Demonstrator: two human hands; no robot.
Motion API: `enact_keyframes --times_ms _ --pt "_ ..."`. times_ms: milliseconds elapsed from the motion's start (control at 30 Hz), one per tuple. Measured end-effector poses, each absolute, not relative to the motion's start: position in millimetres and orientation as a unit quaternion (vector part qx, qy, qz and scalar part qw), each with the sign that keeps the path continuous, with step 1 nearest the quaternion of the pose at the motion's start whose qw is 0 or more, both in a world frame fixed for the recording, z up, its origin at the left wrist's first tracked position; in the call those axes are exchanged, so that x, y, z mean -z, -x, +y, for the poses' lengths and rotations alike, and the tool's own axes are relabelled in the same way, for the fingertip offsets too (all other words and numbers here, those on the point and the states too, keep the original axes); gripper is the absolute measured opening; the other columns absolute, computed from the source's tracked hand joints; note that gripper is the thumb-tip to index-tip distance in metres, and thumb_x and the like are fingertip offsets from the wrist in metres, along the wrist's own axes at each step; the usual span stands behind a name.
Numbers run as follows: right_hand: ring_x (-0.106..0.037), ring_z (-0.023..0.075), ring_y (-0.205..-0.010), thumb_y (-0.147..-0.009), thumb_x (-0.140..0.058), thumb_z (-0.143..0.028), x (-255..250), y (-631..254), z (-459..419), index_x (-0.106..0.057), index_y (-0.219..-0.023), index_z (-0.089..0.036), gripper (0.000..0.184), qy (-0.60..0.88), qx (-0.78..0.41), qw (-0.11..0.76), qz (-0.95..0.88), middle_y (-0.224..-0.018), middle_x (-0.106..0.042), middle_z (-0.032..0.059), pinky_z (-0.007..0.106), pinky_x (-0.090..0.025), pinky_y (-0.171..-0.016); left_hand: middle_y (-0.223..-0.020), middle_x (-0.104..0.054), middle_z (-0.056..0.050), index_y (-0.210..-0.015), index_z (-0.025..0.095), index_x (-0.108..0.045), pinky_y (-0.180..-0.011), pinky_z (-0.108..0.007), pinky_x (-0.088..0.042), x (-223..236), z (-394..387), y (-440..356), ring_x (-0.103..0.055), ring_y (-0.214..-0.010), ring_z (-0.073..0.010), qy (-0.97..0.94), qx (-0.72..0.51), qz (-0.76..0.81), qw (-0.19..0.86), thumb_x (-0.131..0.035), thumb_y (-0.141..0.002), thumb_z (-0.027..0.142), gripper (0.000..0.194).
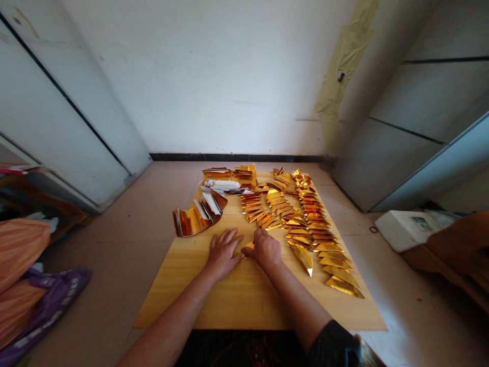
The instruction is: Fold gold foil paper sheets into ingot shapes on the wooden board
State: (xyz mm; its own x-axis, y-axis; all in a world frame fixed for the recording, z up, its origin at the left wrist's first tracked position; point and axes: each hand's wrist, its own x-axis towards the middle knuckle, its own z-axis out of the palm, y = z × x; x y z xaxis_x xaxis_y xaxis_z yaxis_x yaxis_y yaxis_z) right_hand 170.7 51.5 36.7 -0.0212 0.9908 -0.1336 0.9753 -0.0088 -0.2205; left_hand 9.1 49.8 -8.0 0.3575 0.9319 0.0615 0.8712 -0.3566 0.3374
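Note:
My left hand (223,253) lies palm down on the wooden board (229,308), its fingers spread. Just to its right, my right hand (267,248) is curled closed on a small gold foil paper piece (249,244), mostly hidden beneath its fingers. Folded gold foil pieces overlap in a long row (316,219) down the board's right side. Another curved row (280,204) runs through the middle, ending at a pointed piece (303,259). Left of centre, a curled stack of gold foil sheets (194,218) with white backs stands beyond my left hand.
White paper rolls or bundles (221,184) and more gold sheets (246,176) sit at the board's far side. Grey cabinets (416,102) stand to the right. Orange and purple bags (49,306) lie at left; a white box (408,229) is on the right.

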Motion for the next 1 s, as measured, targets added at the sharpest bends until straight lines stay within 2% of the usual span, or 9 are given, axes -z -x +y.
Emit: enact_keyframes --times_ms 333,667,833,1000 --pt "-0.064 0.0187 -0.082 -0.08 -0.058 -0.055 -27 -168 51 -0.055 -0.099 -0.021 0.039 0.709 -0.102 0.038 -0.697 -0.099 -0.062 0.0067 0.025 -0.043 -0.062 -0.152 -0.025 -0.008 -0.135 0.031 -0.042 -0.107 -0.059 -0.017 -4 53 -7 -0.02 -0.139 -0.031 -0.824 -0.05 0.54 0.164 -0.06 -0.078 0.037 0.061" --pt "-0.065 0.0176 -0.077 -0.088 -0.044 -0.052 -21 -165 52 -0.057 -0.098 -0.021 0.035 0.708 -0.078 0.043 -0.7 -0.097 -0.063 0.0077 0.024 -0.042 -0.06 -0.153 -0.023 -0.008 -0.137 0.034 -0.039 -0.107 -0.061 -0.013 -6 52 -3 -0.016 -0.14 -0.0323 -0.83 -0.035 0.525 0.184 -0.057 -0.08 0.042 0.061" --pt "-0.065 0.0194 -0.079 -0.087 -0.046 -0.051 -23 -168 56 -0.058 -0.098 -0.019 0.036 0.699 -0.087 0.033 -0.709 -0.098 -0.064 0.0095 0.025 -0.044 -0.063 -0.148 -0.034 -0.008 -0.132 0.031 -0.046 -0.108 -0.059 -0.015 -2 47 -1 -0.026 -0.136 -0.0324 -0.834 -0.083 0.516 0.174 -0.066 -0.072 0.047 0.066" --pt "-0.064 0.0181 -0.086 -0.09 -0.045 -0.03 -30 -185 59 -0.059 -0.101 -0.019 0.022 0.655 -0.125 0.015 -0.745 -0.102 -0.066 0.0091 0.024 -0.042 -0.068 -0.13 -0.055 -0.004 -0.109 0.028 -0.062 -0.107 -0.05 -0.028 7 44 0 -0.041 -0.125 -0.027 -0.83 -0.193 0.505 0.141 -0.07 -0.068 0.034 0.042"
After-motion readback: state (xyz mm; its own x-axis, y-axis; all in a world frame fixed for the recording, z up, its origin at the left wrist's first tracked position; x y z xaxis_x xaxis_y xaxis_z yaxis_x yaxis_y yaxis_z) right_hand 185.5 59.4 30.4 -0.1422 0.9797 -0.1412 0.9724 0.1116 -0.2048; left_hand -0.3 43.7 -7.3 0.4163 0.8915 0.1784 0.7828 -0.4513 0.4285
